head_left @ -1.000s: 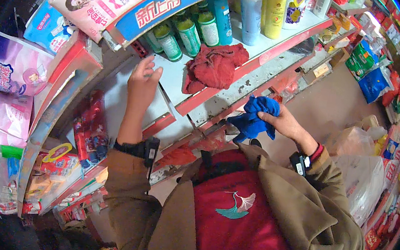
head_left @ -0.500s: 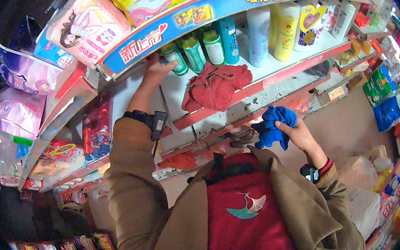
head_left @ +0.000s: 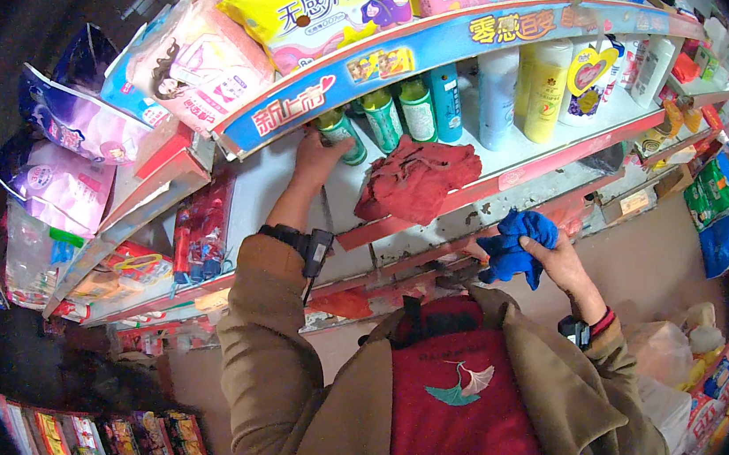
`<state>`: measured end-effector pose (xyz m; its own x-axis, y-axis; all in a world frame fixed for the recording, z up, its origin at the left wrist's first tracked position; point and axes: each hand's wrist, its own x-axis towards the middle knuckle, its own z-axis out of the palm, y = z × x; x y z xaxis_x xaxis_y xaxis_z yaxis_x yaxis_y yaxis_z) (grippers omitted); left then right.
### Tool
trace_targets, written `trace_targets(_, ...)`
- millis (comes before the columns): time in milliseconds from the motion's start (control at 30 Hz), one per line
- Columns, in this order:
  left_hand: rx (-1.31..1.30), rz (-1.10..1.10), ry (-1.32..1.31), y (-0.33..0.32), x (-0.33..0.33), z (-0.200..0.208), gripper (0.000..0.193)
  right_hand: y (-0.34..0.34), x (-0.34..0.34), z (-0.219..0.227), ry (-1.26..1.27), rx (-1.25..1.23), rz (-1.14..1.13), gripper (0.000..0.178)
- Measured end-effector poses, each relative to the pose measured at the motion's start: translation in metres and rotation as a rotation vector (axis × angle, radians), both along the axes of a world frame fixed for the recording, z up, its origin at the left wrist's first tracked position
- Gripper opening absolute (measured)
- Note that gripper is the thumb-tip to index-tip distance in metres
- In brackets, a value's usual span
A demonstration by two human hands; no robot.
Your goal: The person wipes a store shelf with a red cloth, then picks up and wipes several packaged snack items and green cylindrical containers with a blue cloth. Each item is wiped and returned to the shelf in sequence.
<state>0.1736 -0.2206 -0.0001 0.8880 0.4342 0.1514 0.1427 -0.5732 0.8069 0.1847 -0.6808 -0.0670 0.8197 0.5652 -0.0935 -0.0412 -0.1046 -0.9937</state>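
Observation:
My left hand reaches under the shelf's blue front strip. It is closed on the leftmost green bottle, its thumb against the bottle's side; the other fingers are partly hidden. More green bottles stand upright to the right, followed by a teal bottle. A crumpled red cloth lies over the shelf's front edge, touched by neither hand. Away from the shelf, my right hand grips a bunched blue cloth in front of my body.
A light blue bottle and a yellow bottle stand farther right on the same shelf. Above, the printed strip fronts a shelf of soft packs, including a yellow pack. Purple packs bulge out at the left.
The whole view has shifted, so the shelf and both hands appear farther right and slightly lower. My left hand stays at the same green bottle, and the blue cloth remains in my right hand.

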Motion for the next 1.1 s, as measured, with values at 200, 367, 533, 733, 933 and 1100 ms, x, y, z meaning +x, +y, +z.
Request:
trace_targets(200, 0.288, 0.013, -0.080, -0.012, -0.059, 0.011, 0.061, 0.013, -0.005, 0.006, 0.065, -0.032, 0.042, 0.036)
trace_targets(367, 0.507, -0.031, -0.183, -0.037, -0.102, 0.025, 0.059, 0.030, -0.016, 0.016, 0.001, 0.007, 0.043, 0.038)
trace_targets(533, 0.560, -0.101, -0.209, -0.073, -0.128, 0.041, 0.056, 0.041, -0.026, 0.028, 0.039, 0.020, 0.037, 0.037)
trace_targets(733, 0.225, -0.300, -0.201, -0.111, -0.145, 0.044, 0.057, 0.046, -0.035, 0.063, 0.045, 0.244, -0.057, 0.039)
trace_targets(933, -0.638, -0.601, -0.001, -0.140, -0.138, 0.025, 0.048, 0.052, -0.037, 0.097, 0.105, 0.472, -0.170, 0.042)
trace_targets(1100, -0.855, -0.719, 0.033, -0.158, -0.124, 0.015, 0.052, 0.061, -0.043, 0.119, 0.105, 0.772, 0.050, 0.049)
